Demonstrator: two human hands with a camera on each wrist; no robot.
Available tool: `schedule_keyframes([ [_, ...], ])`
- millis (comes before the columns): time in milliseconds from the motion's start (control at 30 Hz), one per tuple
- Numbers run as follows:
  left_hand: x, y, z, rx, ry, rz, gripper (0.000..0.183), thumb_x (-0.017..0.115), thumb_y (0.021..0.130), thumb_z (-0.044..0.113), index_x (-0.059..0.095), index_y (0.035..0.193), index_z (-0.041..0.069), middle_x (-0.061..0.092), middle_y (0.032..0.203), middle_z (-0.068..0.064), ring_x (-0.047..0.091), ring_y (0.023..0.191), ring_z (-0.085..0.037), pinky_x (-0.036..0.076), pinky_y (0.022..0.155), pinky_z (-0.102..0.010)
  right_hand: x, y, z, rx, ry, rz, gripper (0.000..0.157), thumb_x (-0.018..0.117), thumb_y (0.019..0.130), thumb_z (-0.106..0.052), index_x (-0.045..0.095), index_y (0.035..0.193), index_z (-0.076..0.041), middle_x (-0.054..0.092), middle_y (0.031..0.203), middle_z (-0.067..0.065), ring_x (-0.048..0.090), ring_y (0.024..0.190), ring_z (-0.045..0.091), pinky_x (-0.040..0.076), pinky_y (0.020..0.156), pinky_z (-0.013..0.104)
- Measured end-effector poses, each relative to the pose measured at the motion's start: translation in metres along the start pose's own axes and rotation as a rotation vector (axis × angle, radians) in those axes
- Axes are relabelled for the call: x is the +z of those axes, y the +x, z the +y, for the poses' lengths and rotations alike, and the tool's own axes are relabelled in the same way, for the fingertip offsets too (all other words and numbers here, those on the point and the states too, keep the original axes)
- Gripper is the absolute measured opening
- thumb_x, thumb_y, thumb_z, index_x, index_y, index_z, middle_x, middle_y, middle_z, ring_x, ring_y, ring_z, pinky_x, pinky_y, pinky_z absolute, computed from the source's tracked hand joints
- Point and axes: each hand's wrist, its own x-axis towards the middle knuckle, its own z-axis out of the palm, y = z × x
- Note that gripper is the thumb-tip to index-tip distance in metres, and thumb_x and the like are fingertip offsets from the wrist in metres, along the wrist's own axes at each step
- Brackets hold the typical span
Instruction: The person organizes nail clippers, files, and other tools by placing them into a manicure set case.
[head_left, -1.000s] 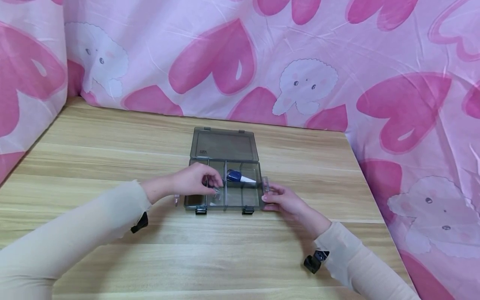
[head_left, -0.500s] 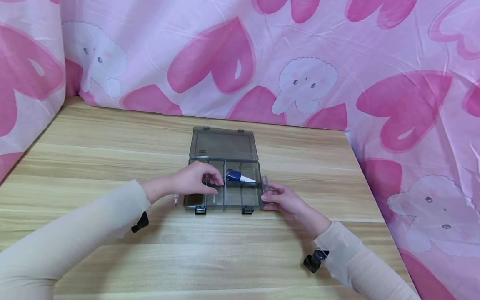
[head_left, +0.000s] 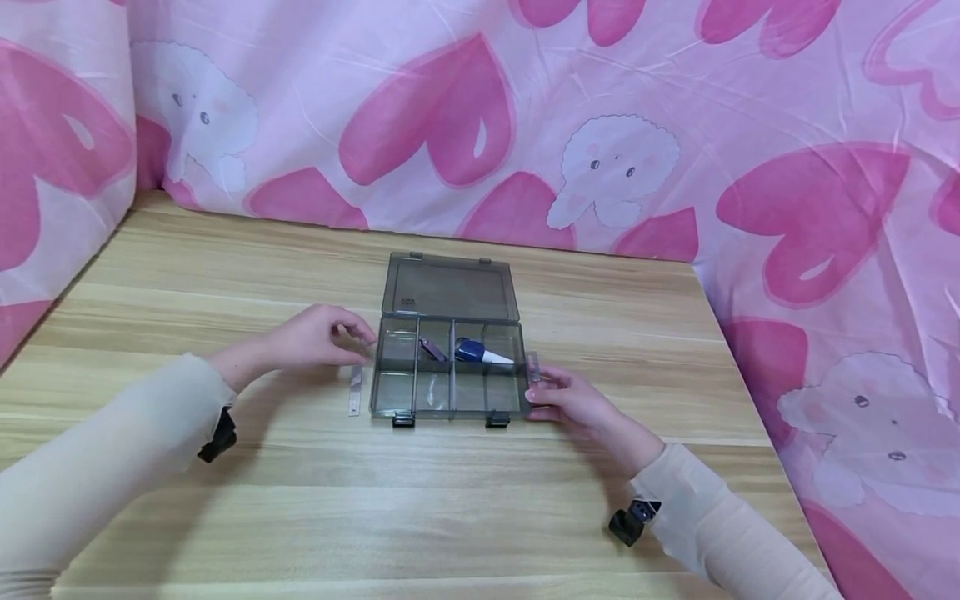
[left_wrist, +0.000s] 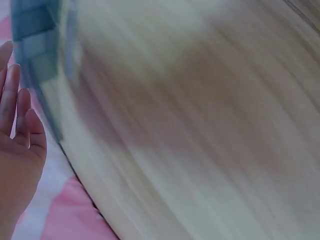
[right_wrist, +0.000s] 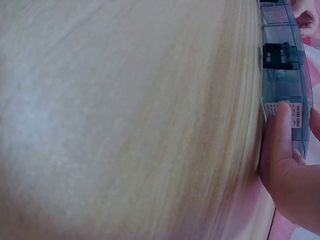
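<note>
A smoky see-through compartment box (head_left: 393,408) lies with its lid (head_left: 450,287) folded back. My right hand (head_left: 570,400) holds it at the right end, thumb against the label (right_wrist: 296,114) in the right wrist view. My left hand (head_left: 315,337), holding nothing visible, hovers left of the box above a small flat metallic strip (head_left: 355,392). One back compartment holds a navy bottle (head_left: 471,350) with a white cap, like nail polish. Left of it lies a small purplish nail clipper (head_left: 432,349). A faint clear item (head_left: 432,390) lies in a front compartment.
A narrow clear piece (head_left: 533,365) lies against the box's right side, near my right fingers. Two dark latches (head_left: 403,422) stick out at the front. Pink patterned cloth (head_left: 300,100) surrounds the wooden table (head_left: 420,508) behind and at the sides.
My left hand lets go of a clear item in the front compartment and moves left, out of the box. The nail clipper and metallic strip come into fuller view. My right hand stays put.
</note>
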Motion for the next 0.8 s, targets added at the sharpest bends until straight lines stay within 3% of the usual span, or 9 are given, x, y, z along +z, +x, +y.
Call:
schedule_keyframes([
  [133,-0.001,-0.003,-0.010,0.011,0.005,-0.046,0.025,0.075,0.074,0.006,0.070,0.098,0.007,0.071,0.099,-0.006,0.061,0.102,-0.027,0.045,0.095,-0.048,0.000,0.000,-0.001,0.005,-0.010,-0.003,0.063,0.052,0.088,0.005,0.023,0.144,0.006,0.056,0.093,0.000,0.061,0.080,0.009,0.056,0.077,0.026],
  [333,0.003,-0.002,-0.021,0.042,0.039,-0.109,0.025,0.076,0.073,0.008,0.070,0.097,0.009,0.071,0.099,-0.003,0.060,0.096,-0.020,0.046,0.091,-0.039,0.000,-0.001,-0.001,0.016,-0.024,-0.002,0.063,0.053,0.088,0.005,0.024,0.144,0.005,0.056,0.094,0.001,0.061,0.081,0.009,0.056,0.079,0.027],
  [500,0.002,-0.006,-0.029,0.077,0.057,-0.080,0.024,0.076,0.072,0.007,0.070,0.095,0.008,0.071,0.096,-0.003,0.062,0.093,-0.019,0.048,0.088,-0.037,0.000,0.000,-0.002,0.016,-0.015,-0.003,0.063,0.052,0.088,0.006,0.024,0.144,0.006,0.056,0.093,0.000,0.061,0.080,0.009,0.056,0.078,0.027],
  [667,0.003,-0.013,-0.034,0.085,0.071,-0.045,0.025,0.079,0.070,0.007,0.071,0.093,0.009,0.071,0.092,0.001,0.059,0.085,-0.014,0.048,0.079,-0.026,-0.001,0.001,-0.002,0.001,-0.001,-0.015,0.063,0.052,0.087,0.007,0.023,0.143,0.008,0.059,0.092,0.000,0.063,0.080,0.010,0.056,0.077,0.028],
  [800,0.010,-0.015,-0.032,0.155,0.095,-0.054,0.025,0.080,0.070,0.013,0.071,0.093,0.011,0.068,0.088,0.004,0.055,0.080,-0.010,0.044,0.073,-0.023,-0.002,0.000,-0.001,-0.005,0.006,-0.030,0.062,0.051,0.088,0.007,0.023,0.143,0.009,0.062,0.090,-0.001,0.064,0.080,0.010,0.056,0.077,0.028],
])
